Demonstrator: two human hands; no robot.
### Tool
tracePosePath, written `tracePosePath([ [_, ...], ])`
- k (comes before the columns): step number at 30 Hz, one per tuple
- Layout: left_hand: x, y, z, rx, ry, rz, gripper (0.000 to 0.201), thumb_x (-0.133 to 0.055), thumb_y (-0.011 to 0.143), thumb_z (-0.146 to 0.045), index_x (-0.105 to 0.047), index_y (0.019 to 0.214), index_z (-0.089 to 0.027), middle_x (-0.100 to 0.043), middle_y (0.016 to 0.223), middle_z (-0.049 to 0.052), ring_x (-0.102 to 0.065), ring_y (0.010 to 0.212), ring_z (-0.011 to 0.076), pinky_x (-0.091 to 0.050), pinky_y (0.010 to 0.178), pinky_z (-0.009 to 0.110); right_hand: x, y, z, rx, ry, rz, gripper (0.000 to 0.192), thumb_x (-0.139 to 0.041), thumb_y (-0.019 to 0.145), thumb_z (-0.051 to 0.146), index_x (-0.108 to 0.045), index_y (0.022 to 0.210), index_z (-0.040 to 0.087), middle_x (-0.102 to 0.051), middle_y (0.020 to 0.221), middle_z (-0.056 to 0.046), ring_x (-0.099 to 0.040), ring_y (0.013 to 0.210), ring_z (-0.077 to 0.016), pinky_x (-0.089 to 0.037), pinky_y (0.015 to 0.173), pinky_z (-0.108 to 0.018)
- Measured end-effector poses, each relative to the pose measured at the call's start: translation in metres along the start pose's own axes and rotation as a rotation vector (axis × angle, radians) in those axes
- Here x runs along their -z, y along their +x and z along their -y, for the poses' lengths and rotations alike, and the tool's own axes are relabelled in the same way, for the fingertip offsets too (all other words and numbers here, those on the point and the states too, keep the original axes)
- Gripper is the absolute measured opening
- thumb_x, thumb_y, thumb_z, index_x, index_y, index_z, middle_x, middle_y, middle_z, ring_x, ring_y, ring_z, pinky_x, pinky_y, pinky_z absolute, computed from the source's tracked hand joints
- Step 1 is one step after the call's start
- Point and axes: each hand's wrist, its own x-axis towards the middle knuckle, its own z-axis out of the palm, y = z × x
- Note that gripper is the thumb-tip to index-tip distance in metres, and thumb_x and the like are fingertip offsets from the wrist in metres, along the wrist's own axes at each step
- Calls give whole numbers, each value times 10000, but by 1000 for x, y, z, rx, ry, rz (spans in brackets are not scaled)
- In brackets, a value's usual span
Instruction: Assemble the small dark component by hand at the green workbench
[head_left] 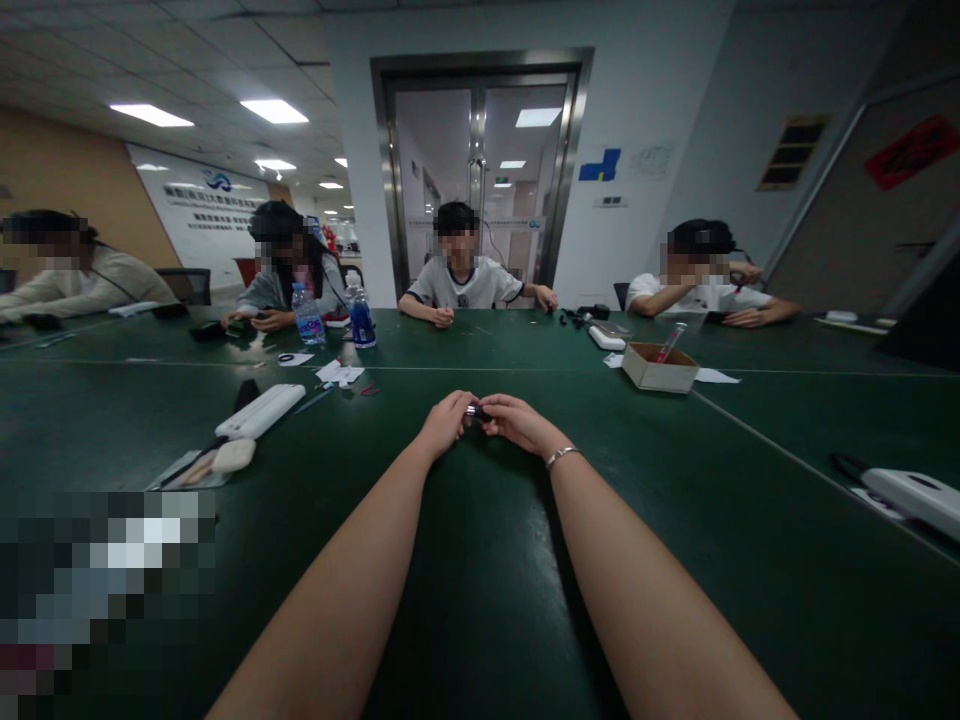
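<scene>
**Two hands pinch one small dark object at mid-worktop**

Both bare forearms reach out from the near edge over the dark green worktop (480, 600) and meet at its middle. The left hand (448, 420) and the right hand (517, 420) each close their fingertips on one small black object with a shiny end (475, 410), held between them just above the surface; what it is cannot be told at this size. The grip of each hand is clamped on that object, one from either side. One thin silver bracelet (562, 456) circles the right wrist.

Toward the left edge lies one long white rectangular device (261, 411), and just nearer the near edge one pale oval pad (234, 455). Near the right edge sits a second white device of similar shape (919, 497). Toward the far edge stand two clear plastic water bottles: one with a pale blue label (307, 315) and one with a dark blue label (362, 318), side by side. One open brown cardboard box (660, 367) sits to the far right of the hands, with one slim tube leaning inside it.

Four other people sit along the far edge, their hands resting on the worktop.
</scene>
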Motion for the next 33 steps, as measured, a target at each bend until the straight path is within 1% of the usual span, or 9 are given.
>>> tracePosePath([
  [3, 1, 1, 1, 34, -25, -23, 277, -406, 852, -367, -578, 978, -191, -527, 714, -10, -459, 462, 65, -333, 385, 171, 0, 1, 0, 0, -2, -11, 88, -624, 770, 72, -594, 833, 126, -612, 714, -36, -597, 563, -101, -508, 516, -197],
  [6, 0, 1, -1, 34, -12, -23, 238, -458, 819, -294, -569, 994, -176, -494, 632, -29, -435, 441, 63, -323, 382, 162, 1, 1, -1, -2, -1, -4, 90, -622, 769, 70, -595, 832, 128, -608, 699, -29, -594, 557, -100, -507, 511, -197],
  [11, -1, -2, -5, 5, -6, -3, 336, -399, 855, -415, -583, 946, -148, -451, 525, -43, -404, 408, 64, -306, 376, 156, 1, 0, 0, 7, 9, 10, 88, -643, 757, 89, -590, 817, 126, -603, 697, -25, -593, 553, -95, -506, 515, -191],
  [18, 0, 2, -1, 34, -76, -26, 225, -482, 776, -264, -577, 949, -156, -508, 571, -40, -441, 414, 61, -329, 386, 160, 0, -1, -1, 14, 15, 5, 85, -634, 754, 85, -598, 817, 131, -604, 686, -22, -593, 549, -97, -498, 506, -188],
  [22, -1, 1, -2, -2, -74, -20, 241, -480, 798, -329, -577, 922, -147, -496, 520, -46, -428, 395, 63, -326, 386, 164, 2, -1, 0, 10, 8, 10, 93, -640, 748, 96, -596, 820, 135, -611, 687, -24, -600, 562, -103, -499, 524, -198],
  [25, -1, 0, -4, -16, -83, -30, 259, -494, 801, -366, -569, 902, -139, -500, 523, -42, -437, 410, 65, -333, 393, 165, 3, 1, -2, 20, -25, 6, 148, -663, 721, 101, -591, 843, 147, -627, 732, -23, -624, 624, -119, -518, 605, -235],
  [27, 0, 0, -5, -14, -100, -57, 269, -521, 790, -390, -564, 868, -136, -506, 549, -37, -449, 437, 65, -345, 405, 165, 1, 5, -5, 71, -122, -20, 195, -672, 695, 85, -595, 859, 155, -641, 782, -17, -632, 688, -123, -518, 694, -264],
  [29, 1, 0, -5, -16, -92, -74, 296, -565, 766, -414, -572, 856, -132, -511, 579, -32, -456, 459, 64, -359, 420, 168, -2, 9, -10, 155, -303, -54, 230, -675, 667, 62, -603, 863, 158, -650, 813, -10, -627, 748, -122, -498, 765, -279],
  [33, 2, 0, 0, -43, 4, -37, 326, -635, 725, -387, -611, 919, -126, -547, 629, -13, -469, 479, 67, -391, 452, 181, -10, 14, -20, 304, -732, -177, 213, -675, 662, 93, -597, 847, 165, -653, 832, -6, -608, 814, -139, -463, 784, -289],
])
